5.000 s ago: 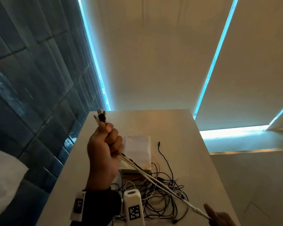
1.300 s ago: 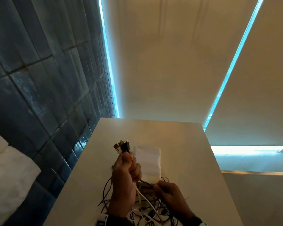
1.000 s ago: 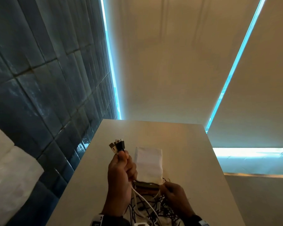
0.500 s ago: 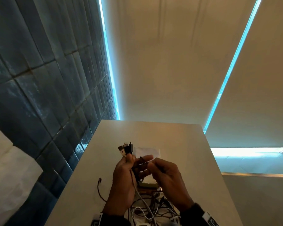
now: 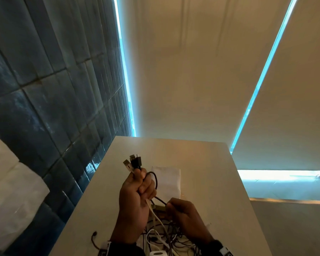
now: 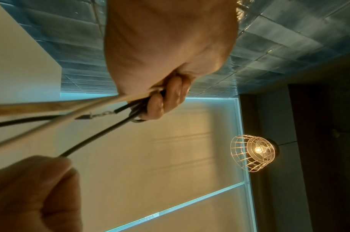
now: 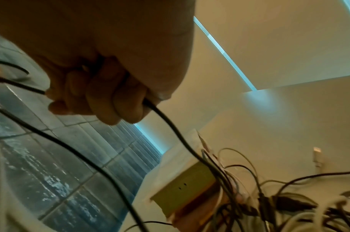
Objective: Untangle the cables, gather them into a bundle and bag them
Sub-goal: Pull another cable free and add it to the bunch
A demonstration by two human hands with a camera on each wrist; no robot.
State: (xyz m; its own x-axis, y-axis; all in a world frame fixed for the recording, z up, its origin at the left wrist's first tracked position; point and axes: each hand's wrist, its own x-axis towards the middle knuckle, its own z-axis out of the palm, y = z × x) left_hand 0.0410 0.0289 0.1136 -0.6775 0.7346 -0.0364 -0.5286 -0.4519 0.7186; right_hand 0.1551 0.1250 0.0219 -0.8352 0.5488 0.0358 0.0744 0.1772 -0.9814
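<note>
head view: left grip (image 5: 136, 196) fisted round cable ends (image 5: 133, 163); right grip (image 5: 183, 213) pinching black cable (image 5: 160, 200); bag (image 5: 167, 182) flat on table (image 5: 211, 182).

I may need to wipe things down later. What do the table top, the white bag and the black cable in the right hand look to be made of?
Table top: smooth matt laminate or painted board, judging by its even, soft sheen. White bag: seemingly thin translucent plastic, though paper is possible. Black cable: rubbery plastic sheath, slightly glossy and bending freely.
</note>
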